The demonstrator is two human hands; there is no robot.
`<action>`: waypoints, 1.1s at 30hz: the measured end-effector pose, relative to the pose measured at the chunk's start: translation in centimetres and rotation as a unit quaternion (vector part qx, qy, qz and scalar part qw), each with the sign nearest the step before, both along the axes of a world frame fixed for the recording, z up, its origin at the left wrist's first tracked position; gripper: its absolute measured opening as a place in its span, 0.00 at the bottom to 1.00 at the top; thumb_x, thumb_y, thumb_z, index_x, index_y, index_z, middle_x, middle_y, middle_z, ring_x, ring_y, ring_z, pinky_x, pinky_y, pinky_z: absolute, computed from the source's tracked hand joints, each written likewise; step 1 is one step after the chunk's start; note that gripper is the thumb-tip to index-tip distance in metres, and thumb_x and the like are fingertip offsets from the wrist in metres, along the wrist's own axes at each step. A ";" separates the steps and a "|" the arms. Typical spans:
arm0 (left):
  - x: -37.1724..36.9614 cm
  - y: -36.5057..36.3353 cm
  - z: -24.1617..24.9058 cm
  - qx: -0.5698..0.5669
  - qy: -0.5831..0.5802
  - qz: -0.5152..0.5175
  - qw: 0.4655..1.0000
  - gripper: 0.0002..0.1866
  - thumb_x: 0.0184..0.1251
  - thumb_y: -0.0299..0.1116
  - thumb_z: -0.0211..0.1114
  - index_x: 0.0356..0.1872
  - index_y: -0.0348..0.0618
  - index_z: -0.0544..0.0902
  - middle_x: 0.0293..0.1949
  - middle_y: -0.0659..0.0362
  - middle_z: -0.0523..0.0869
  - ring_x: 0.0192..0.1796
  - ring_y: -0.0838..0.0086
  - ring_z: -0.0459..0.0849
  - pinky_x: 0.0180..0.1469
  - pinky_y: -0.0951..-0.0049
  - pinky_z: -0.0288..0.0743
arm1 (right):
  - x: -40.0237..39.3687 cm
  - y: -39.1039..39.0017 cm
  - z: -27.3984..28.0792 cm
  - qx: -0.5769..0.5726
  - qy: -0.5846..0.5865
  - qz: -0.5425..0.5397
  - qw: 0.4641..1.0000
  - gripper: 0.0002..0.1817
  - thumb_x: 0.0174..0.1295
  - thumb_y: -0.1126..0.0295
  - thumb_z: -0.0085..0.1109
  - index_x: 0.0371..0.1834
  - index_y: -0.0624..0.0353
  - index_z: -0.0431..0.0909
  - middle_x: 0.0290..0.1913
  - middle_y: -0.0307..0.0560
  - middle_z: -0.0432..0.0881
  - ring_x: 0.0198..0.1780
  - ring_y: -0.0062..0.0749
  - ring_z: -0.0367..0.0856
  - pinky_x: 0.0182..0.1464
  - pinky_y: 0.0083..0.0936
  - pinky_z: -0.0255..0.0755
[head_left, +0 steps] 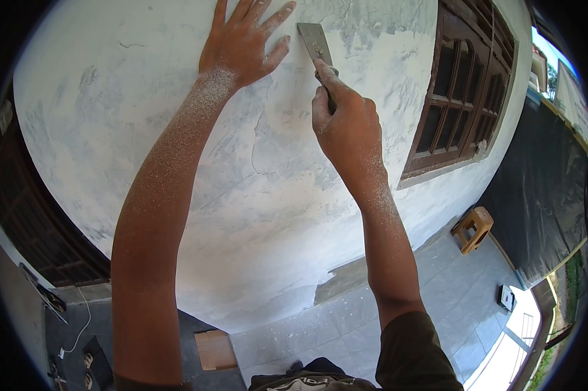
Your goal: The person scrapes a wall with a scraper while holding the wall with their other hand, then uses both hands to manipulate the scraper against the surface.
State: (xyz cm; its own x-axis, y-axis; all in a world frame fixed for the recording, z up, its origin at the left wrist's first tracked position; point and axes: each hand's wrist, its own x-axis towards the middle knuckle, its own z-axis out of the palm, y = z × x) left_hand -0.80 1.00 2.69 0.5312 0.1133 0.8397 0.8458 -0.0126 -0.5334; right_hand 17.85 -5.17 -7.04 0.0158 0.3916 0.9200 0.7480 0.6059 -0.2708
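Note:
My left hand (242, 42) lies flat with fingers spread against the white, patchy wall (222, 176), near the top of the head view. Pale dust covers its wrist and forearm. Just to its right, my right hand (349, 120) grips a putty knife (315, 42) by the handle, the index finger stretched along it toward the blade. The flat metal blade points up and rests at or very close to the wall. Most of the handle is hidden in my fingers. Grey patches and a thin crack mark the wall around both hands.
A brown wooden window (460, 91) is set in the wall at right. On the tiled floor (294, 345) below stand a tan plastic stool (473, 229) and a small white-and-black box (506, 298). A dark panel (541, 189) borders the right. A brown board (215, 350) and a white cord (85, 319) lie lower left.

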 end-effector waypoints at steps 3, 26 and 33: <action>0.1 0.0 0.0 0.003 0.002 -0.003 1.000 0.34 0.72 0.53 0.55 0.76 0.52 0.69 0.82 0.51 0.55 0.84 0.59 0.46 0.82 0.40 0.33 | -0.2 0.8 2.0 0.005 0.012 0.010 1.000 0.20 0.71 0.69 0.57 0.65 0.55 0.81 0.33 0.58 0.89 0.32 0.44 0.91 0.36 0.39 0.87; 0.0 0.0 -0.1 0.011 -0.005 -0.003 1.000 0.32 0.71 0.50 0.56 0.74 0.50 0.72 0.80 0.50 0.59 0.84 0.59 0.50 0.82 0.40 0.34 | 0.3 0.7 2.6 -0.002 0.006 0.015 1.000 0.20 0.71 0.71 0.57 0.65 0.55 0.81 0.34 0.58 0.89 0.31 0.43 0.91 0.36 0.40 0.87; -0.1 0.3 0.1 0.013 -0.001 -0.033 0.999 0.32 0.71 0.50 0.57 0.73 0.49 0.72 0.80 0.50 0.59 0.84 0.59 0.50 0.82 0.40 0.35 | 0.4 1.3 1.6 0.017 -0.010 0.011 1.000 0.20 0.71 0.71 0.57 0.65 0.57 0.80 0.36 0.59 0.90 0.31 0.42 0.91 0.35 0.36 0.87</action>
State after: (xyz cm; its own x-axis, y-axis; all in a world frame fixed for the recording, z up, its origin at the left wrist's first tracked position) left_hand -0.93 1.30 2.76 0.5358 0.0562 0.8425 0.8442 -0.0545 -0.5333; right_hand 18.24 -3.84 -5.45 -0.0114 0.3600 0.9329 0.7393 0.6312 -0.2346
